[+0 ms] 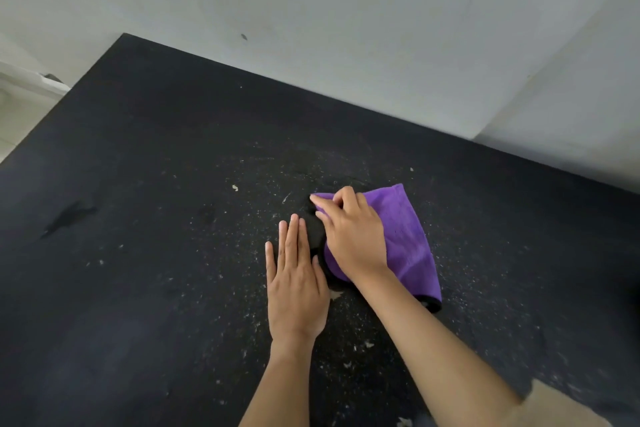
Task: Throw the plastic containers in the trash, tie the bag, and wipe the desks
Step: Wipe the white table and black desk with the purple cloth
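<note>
A purple cloth (408, 236) with a black underside lies on the black desk (156, 166), right of centre. My right hand (353, 236) rests on the cloth's left part, its fingers curled and pinching the cloth's upper left edge. My left hand (298, 281) lies flat on the desk just left of the cloth, fingers straight and together, its fingertips beside a dark fold of the cloth. The desk surface is speckled with pale crumbs and dust around both hands.
A white wall (346, 28) runs along the desk's far edge, with a corner at the right. A damp smear (67, 218) marks the desk at the left. Pale floor (20, 107) shows beyond the left edge. A bare worn patch (561, 406) sits at the lower right.
</note>
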